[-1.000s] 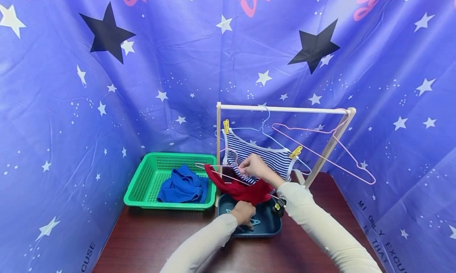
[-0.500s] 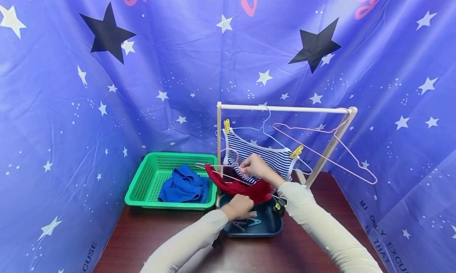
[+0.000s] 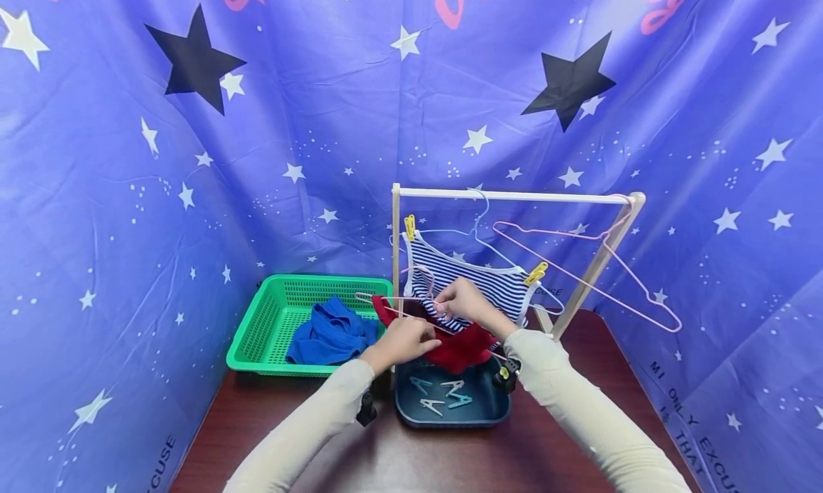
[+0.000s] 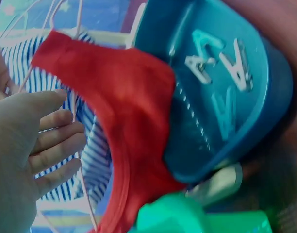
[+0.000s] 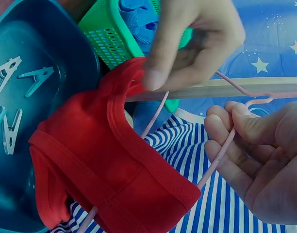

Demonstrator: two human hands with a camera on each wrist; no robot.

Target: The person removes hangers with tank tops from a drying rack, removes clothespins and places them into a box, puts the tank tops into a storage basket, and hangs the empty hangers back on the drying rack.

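Note:
My right hand (image 3: 468,300) pinches a pink hanger (image 5: 219,159) between thumb and fingers. A red garment (image 3: 459,350), apparently a small tank top, hangs on this hanger, one strap over its left arm. Beside that strap is my left hand (image 3: 403,341), its fingers loosely bent with nothing seen between them; whether it touches the cloth I cannot tell. Behind, a striped navy-and-white top (image 3: 472,268) hangs from a light blue hanger (image 3: 477,225), with yellow clothespins (image 3: 536,273) on its shoulders. Several blue and white clothespins (image 4: 237,65) lie in the dark basin (image 3: 495,414) below.
A green basket (image 3: 243,350) with a blue garment (image 3: 334,332) stands on the left of the brown table (image 3: 308,443). The drying rack's white rail (image 3: 546,196) crosses behind, with another pink hanger (image 3: 579,286) at its right end.
My left hand has risen out of the basin and moved up and left to the red garment's left strap. My right hand keeps its grip on the hanger, nearly still.

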